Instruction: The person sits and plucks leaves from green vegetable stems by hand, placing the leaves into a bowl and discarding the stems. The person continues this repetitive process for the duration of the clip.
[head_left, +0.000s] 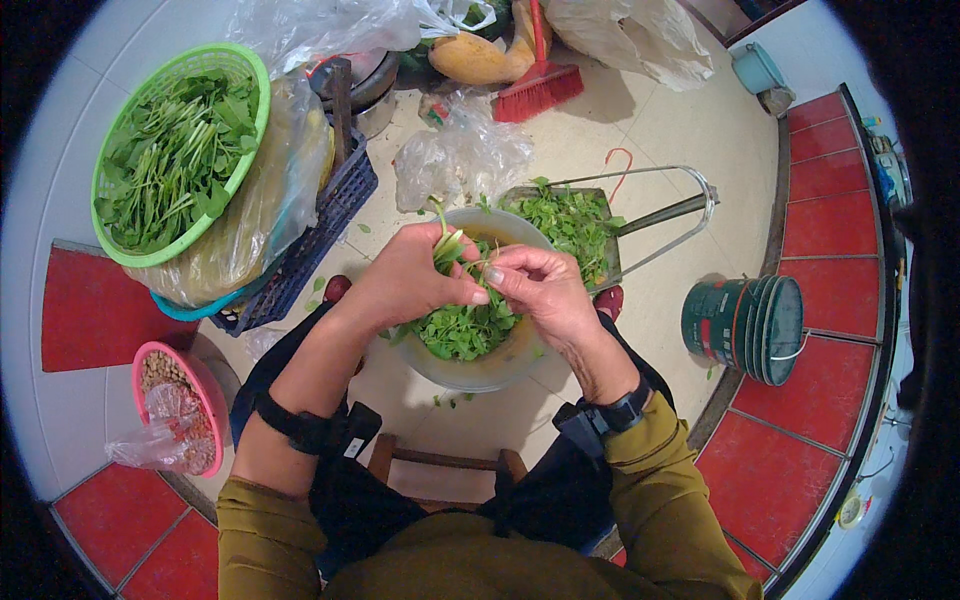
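Observation:
Above a pale round basin (480, 379), my left hand (420, 274) is closed on a small bunch of leafy green stems (448, 247). The fingertips of my right hand (536, 285) pinch a thin stem at the right side of that bunch. Inside the basin lie loose green leaves (469, 330), partly hidden by my hands. Just beyond the basin, to the right, a metal dustpan (622, 225) with a long wire-like handle holds more leaves and stems. At the upper left, a lime-green plastic basket (262, 97) is filled with leafy greens (172, 157).
A blue plastic crate (300, 247) with bagged things stands left. Lower left is a pink basin (217, 397). A red broom (538, 90), crumpled plastic bags (457, 150) and orange-skinned squash (469, 58) lie ahead. A green bucket (720, 326) lies at the right by red tiles.

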